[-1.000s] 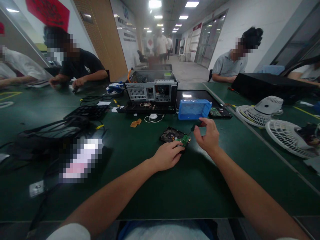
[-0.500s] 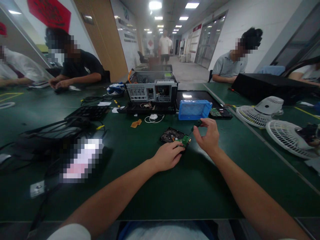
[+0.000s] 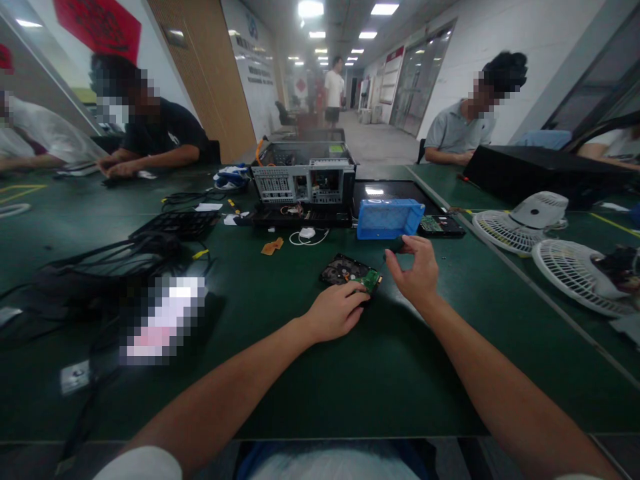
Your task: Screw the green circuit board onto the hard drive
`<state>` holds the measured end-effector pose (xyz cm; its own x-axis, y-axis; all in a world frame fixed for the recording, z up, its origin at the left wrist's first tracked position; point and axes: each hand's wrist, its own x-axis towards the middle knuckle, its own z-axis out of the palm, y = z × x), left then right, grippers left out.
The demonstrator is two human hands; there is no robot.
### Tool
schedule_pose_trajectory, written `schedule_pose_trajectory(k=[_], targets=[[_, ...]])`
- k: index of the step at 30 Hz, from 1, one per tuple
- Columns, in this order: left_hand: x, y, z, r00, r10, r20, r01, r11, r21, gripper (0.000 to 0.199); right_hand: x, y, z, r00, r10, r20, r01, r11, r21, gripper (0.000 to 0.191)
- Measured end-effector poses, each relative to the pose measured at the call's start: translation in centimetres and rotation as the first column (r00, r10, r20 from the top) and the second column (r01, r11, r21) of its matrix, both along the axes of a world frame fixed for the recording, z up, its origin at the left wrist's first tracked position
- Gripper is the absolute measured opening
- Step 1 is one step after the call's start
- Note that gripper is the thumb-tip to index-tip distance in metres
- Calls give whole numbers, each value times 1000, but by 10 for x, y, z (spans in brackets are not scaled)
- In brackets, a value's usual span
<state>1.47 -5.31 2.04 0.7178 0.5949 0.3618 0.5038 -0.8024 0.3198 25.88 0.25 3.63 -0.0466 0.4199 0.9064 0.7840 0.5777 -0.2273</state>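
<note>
A hard drive [image 3: 334,270] lies at an angle on the green tabletop, its dark underside facing up. The green circuit board [image 3: 371,279] shows at its right end. My left hand [image 3: 334,312] rests on the near side of the drive, fingers closed over its edge and the board. Just to the right, my right hand [image 3: 419,272] pinches the dark handle of a screwdriver [image 3: 395,245] between thumb and fingers. The handle is tilted above the table, beside the board; its thin shaft and tip are hard to make out.
Behind the drive stand a blue plastic bin [image 3: 390,220] and an opened computer case [image 3: 303,183]. White fan parts [image 3: 520,223] lie to the right, black cables [image 3: 115,267] to the left. A white cable [image 3: 307,235] and brown scraps [image 3: 272,247] lie nearer. People sit across the table.
The screwdriver has shifted slightly in my right hand, and its shaft shows less clearly. My left hand and the hard drive stay in place. A standing person in the background has turned.
</note>
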Motion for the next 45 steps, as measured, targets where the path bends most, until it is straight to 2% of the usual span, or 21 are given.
schedule_pose_trajectory(k=[9,16,20,24,28,31,45], targets=[[-1,1,-2,1000,2,6,-2,1000,12,32,-2,2,-1,993,111,-34,-111,994,-5,48],[-1,0,-1,1000,1,3,-1,1000,4,33,-1,-1,3,1000,-20,-8,20,1000,18,43],[-1,1,-1,1000,-2,0,2,1000,5,32,-2,-2,4,999,48,-12,-48,999,4,46],[0,2,-3,1000,1,0,-1,1000,20,33,-2,-3,-1,989,130,-64,-136,986,-94,45],[-1,1,-2,1000,0,3,0,1000,18,32,-2,-3,-3,998,-6,-64,0,994,-107,44],[-1,0,0,1000,1,2,-1,1000,12,33,-2,-3,-1,997,-59,-53,55,995,-81,46],[0,1,1,1000,8,-10,-8,1000,4,32,0,-6,8,1000,-11,2,12,998,-54,37]])
